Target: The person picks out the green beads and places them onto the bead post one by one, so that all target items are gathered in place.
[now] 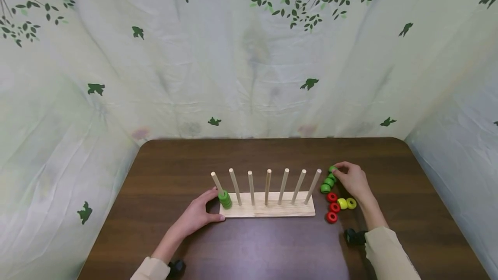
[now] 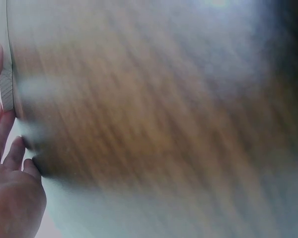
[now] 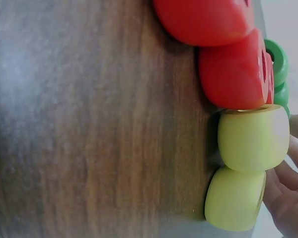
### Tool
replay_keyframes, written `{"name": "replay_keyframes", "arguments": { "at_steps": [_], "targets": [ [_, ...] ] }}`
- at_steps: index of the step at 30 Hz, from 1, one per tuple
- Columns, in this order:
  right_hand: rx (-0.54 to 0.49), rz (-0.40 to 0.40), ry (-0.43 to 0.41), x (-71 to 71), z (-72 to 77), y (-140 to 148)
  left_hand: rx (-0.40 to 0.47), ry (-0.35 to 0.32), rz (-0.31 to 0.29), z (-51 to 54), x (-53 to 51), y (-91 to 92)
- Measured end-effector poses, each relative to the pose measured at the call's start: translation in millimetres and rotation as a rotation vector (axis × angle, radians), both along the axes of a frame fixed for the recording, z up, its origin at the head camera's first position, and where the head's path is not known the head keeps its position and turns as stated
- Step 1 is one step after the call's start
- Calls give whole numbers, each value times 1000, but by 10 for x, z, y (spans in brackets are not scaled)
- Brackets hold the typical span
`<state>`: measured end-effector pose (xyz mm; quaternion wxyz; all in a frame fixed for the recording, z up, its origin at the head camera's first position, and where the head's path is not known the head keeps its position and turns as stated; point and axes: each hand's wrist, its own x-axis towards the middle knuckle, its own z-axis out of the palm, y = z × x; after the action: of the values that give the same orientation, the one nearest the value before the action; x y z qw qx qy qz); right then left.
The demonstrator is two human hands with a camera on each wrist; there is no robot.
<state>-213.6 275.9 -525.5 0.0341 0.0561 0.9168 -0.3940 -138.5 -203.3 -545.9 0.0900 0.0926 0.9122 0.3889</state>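
A pale wooden peg board (image 1: 268, 211) with several upright pegs lies across the table. My left hand (image 1: 198, 211) grips its left end, thumb at the front corner and fingers toward the back; the left wrist view shows fingertips against the board's end (image 2: 6, 89). Green rings (image 1: 225, 200) are stacked low on the leftmost peg. To the right of the board, my right hand (image 1: 354, 180) pinches the farthest green bead (image 1: 332, 169) of a short row. More green beads (image 1: 325, 188) sit in front of it. The right wrist view shows this hand (image 3: 288, 198) only partly.
Three red beads (image 1: 332, 217) stand in a line nearer me, with two yellow beads (image 1: 351, 203) beside them. The brown table (image 1: 272, 154) ends at a pale curtain (image 1: 249, 77) at the back. Black wrist cameras (image 1: 354, 237) sit by both sleeves.
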Motion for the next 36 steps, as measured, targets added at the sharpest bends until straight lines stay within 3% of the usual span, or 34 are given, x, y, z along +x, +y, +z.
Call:
{"name": "replay_keyframes", "arguments": {
  "at_steps": [7, 15, 23, 36],
  "targets": [
    [-22, -17, 27, 22, 15, 8, 3, 8, 2, -5, -1, -4],
    [-92, -105, 175, 131, 84, 41, -1, 10, 8, -11, -12, 3],
    [-132, -129, 240, 290, 224, -67, -9, 1, 3, 15, -10, 0],
    [-288, -42, 376, 504, 532, -283, -10, 24, -3, -13, -13, -4]
  ]
}}
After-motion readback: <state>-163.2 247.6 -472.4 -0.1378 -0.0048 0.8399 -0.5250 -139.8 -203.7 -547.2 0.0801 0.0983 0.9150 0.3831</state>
